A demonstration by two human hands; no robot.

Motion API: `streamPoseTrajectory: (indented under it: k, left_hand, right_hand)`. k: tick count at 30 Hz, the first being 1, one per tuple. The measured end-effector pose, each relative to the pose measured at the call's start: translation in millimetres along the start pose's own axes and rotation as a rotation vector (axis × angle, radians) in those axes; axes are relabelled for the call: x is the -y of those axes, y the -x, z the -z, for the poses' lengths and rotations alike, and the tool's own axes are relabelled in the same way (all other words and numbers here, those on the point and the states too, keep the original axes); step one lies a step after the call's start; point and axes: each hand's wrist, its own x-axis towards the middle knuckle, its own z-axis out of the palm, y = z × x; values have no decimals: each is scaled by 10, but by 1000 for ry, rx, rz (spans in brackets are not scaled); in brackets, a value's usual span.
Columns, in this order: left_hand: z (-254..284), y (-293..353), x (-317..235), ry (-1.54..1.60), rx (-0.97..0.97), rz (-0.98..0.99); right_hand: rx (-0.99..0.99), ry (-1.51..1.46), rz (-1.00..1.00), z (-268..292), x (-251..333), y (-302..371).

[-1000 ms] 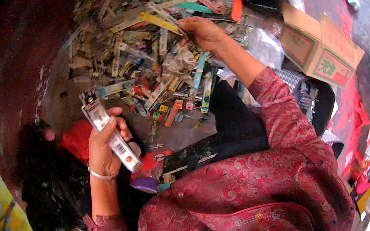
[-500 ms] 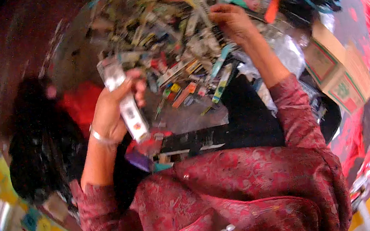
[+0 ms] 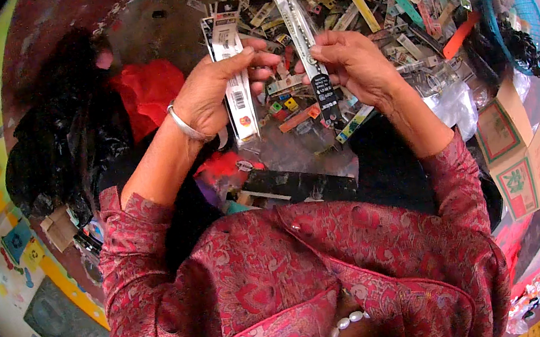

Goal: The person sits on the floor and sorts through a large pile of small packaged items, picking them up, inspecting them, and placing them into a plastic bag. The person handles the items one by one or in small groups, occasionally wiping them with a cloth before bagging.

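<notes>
My left hand is closed around a small stack of long, narrow white wrappers, held upright with the thumb across the front. A bangle sits on that wrist. To its right, my right hand pinches a long, slim wrapper, clear and white above with a black printed lower end. The two hands are side by side and apart, over a heap of similar slim wrappers in many colours. What the wrappers contain, if anything, cannot be made out.
A blue plastic basket stands at the far right, with an opened cardboard box nearer. On the left are black plastic bags and a red cloth or bag. A dark flat piece lies before my lap.
My right hand has come back from the heap towards my left and now holds a slim wrapper. The left hand still grips the white wrappers. The head view has shifted.
</notes>
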Motion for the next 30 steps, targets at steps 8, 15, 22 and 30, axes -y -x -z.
streamPoseTrajectory:
  k: [8, 15, 22, 30]
  left_hand:
    - [49, -24, 38, 160, -19, 127]
    - [-85, 7, 46, -938, -68, -444]
    - [-100, 71, 297, -1189, 240, -284]
    - [-104, 41, 249, -1281, 291, -362]
  right_hand:
    - [50, -36, -12, 31, 29, 2]
    - [114, 195, -136, 1, -249, -34]
    - [204, -380, -476, -70, -560, -50]
    - [95, -633, -506, -121, -469, -6]
